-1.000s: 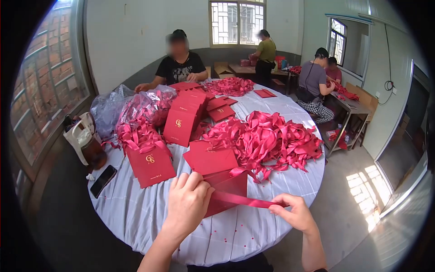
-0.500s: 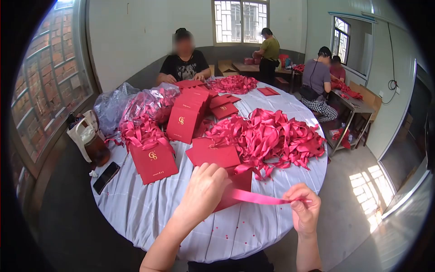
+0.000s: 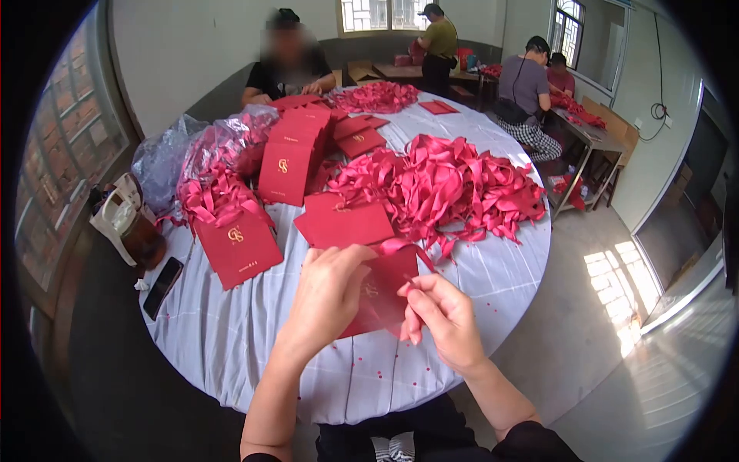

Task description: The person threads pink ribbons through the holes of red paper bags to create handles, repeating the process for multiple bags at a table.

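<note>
A red card or flat paper bag (image 3: 381,289) with a faint gold emblem lies in front of me, partly blurred. My left hand (image 3: 327,292) is closed at its left edge, thumb and fingers curled over it; the fingertips are partly hidden. A pink-red ribbon (image 3: 404,246) loops above the card's top edge, between my hands. My right hand (image 3: 439,316) pinches at the card's right side, apparently on the ribbon's thin end. Just beyond lies another red card (image 3: 344,223), beside a large heap of ribbons (image 3: 462,185).
On the round cloth-covered table (image 3: 231,339) stand folded red cards (image 3: 289,158), a ribbon-topped red card (image 3: 239,250), plastic bags (image 3: 165,154), a phone (image 3: 163,288) and a jug of dark liquid (image 3: 142,235). A co-worker (image 3: 289,69) sits opposite; others work behind.
My right hand has moved left and inward toward the card, and the ribbon once stretched taut between my hands now loops slackly. The view has tilted down slightly.
</note>
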Motion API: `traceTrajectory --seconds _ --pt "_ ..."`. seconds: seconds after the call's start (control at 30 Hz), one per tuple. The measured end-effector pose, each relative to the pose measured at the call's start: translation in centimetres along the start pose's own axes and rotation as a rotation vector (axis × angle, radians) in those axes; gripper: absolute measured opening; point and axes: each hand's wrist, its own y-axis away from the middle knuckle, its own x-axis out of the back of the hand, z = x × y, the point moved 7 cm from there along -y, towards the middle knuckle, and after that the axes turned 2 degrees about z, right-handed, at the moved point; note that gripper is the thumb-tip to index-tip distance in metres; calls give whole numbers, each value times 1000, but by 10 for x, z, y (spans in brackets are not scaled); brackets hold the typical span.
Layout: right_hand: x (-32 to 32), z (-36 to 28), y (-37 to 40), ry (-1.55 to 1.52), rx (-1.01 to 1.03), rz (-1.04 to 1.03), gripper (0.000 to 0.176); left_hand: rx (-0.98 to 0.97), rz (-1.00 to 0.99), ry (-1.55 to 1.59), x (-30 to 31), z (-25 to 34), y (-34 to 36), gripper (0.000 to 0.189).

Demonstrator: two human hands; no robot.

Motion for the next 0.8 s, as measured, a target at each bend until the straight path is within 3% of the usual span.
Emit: traceTrajectory --seconds 0.13,0.2,0.53,0.7,0.8 --pt "1 4 -5 137 -17 119 14 115 -80 159 -7 -17 3 16" --pt "-1 5 -8 196 1 144 13 299 -132 338 -13 -29 7 15" --pt "-2 -1 -13 537 196 298 11 399 -110 549 -18 -32 13 16" --pt "-8 -13 -7 675 412 375 13 400 -93 524 -14 -18 13 14" --pt "-10 -18 -4 709 455 400 14 234 6 288 -7 -11 12 12"
